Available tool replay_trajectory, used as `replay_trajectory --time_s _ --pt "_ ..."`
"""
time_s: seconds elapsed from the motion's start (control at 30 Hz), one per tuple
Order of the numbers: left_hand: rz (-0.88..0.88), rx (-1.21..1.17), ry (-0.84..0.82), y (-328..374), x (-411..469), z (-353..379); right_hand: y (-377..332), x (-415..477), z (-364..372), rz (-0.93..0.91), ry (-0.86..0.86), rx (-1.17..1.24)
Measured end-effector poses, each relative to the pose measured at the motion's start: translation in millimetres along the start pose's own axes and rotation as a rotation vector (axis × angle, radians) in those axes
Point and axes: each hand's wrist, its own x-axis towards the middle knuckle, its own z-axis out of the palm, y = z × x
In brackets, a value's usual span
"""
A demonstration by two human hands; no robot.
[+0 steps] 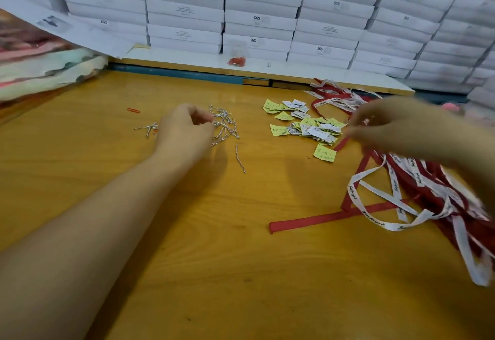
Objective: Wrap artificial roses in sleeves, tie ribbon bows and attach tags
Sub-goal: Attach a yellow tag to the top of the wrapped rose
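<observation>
Head view is showing a yellow counter (187,232) with both bare arms reaching out over it. The left hand (187,128) is resting near the middle of the counter, its fingers curled and their tips pinching into a loose pile of silver ties (225,122), which is lying just right of the hand and touching it. A few more ties are poking out to the left of the hand. One lone tie (240,158) is lying nearer the front edge, its long axis running front to back with a slight tilt.

The right hand (396,125) is hovering toward the right edge, fingers pointing left over the ribbons (417,187). Motion is blurring it, so I cannot tell whether it is gripping any. The red and white ribbons are sprawling under and in front of this hand. One red strip (321,217) is stretching left to right, its free end pointing left. Another bunch (337,95) is lying by the back edge.

Yellow and white tags (305,122) are lying in a heap between the hands, just left of the right fingertips. An orange clip (133,110) is sitting left of the ties. White boxes (184,4) are standing stacked behind the counter.
</observation>
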Motion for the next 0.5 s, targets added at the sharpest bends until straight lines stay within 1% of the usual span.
replay_trajectory --time_s 0.07,0.13,0.2,0.33,0.43,0.5 --pt "0.009 0.014 -0.004 0.9 0.6 -0.1 -26.7 0.5 30.0 -0.045 -0.149 -0.017" --pt "0.021 0.001 -0.021 2.3 0.5 0.6 -39.8 -0.2 61.6 -0.085 -0.186 -0.098" --pt "0.022 0.023 -0.011 3.4 -2.1 -0.7 -43.2 0.0 83.2 -0.11 -0.133 -0.186" --pt "0.062 0.069 0.047 5.3 -2.0 -4.6 -38.9 -0.6 96.2 -0.191 -0.017 -0.148" --pt "0.083 0.144 -0.002 15.8 -0.4 -5.8 -32.3 -2.0 96.9 -0.215 -0.006 -0.132" --pt "0.083 0.195 0.025 27.9 12.2 -29.3 -31.0 -1.7 93.8 -0.208 -0.019 -0.084"
